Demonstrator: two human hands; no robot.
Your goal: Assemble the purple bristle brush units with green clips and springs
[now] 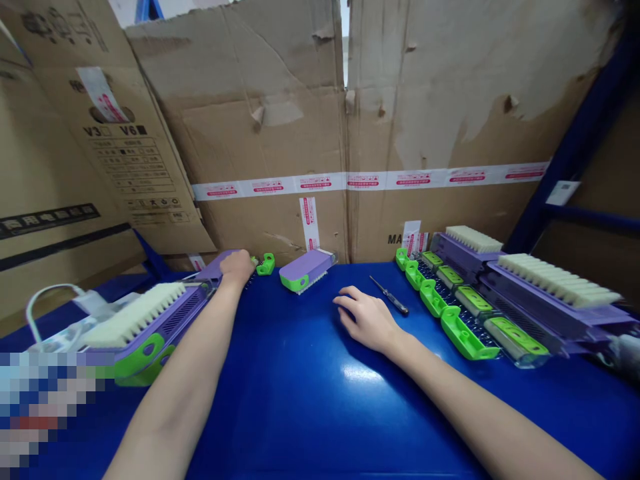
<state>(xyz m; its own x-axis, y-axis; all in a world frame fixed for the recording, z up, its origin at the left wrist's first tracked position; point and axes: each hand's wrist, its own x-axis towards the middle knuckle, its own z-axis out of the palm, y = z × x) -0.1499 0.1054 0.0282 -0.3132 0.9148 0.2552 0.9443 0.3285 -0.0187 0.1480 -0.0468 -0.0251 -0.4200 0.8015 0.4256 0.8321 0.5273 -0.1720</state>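
My left hand [237, 267] reaches to the far left of the blue table [300, 400] and closes over the end of a purple brush part [216, 265], next to a small green clip [266, 264]. My right hand [364, 319] rests palm down on the table's middle, fingers curled loosely, holding nothing I can see. A purple and green brush [306, 271] lies just beyond it, tilted. A small screwdriver [389, 295] lies to the right of that hand.
A row of purple brushes with green ends [465, 313] lines the right side. More brushes with white bristles [145, 320] lie at the left beside a white cable [50, 293]. Cardboard boxes [280, 133] wall the back; a blue rack post [575, 147] stands at right.
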